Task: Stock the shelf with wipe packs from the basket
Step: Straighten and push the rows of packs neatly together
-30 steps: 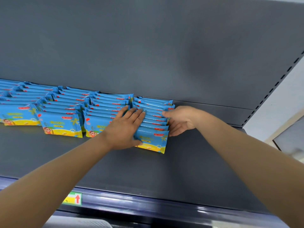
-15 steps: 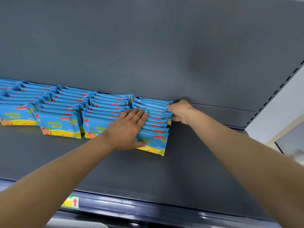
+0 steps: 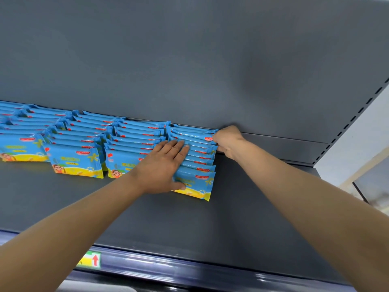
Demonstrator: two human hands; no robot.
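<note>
The wipe packs [image 3: 193,157] are soft film pouches, judged light, pliable and somewhat slippery on their glossy faces. They yield under pressure and slide over one another, so a row is best handled flat-handed on the top face or pinched at the crimped end seams.

The rightmost row lies on the shelf [image 3: 242,207], overlapped like shingles from the back panel [image 3: 189,60] toward the front edge.

Left hand [image 3: 162,167]: the grip is spread, with the palm and fingers [image 3: 179,147] laid flat on the left half of this row, the thumb against the front pack [image 3: 195,184]. The row extends to the right of and beyond this hand.

Right hand [image 3: 228,142]: the grip is curled closed at the row's far right end, seemingly pinching the seams of the rearmost packs; the fingertips are hidden. The row lies directly left of this hand, touching it.

Further rows [image 3: 80,144] lie to the left of the left hand. The basket is not in view.
</note>
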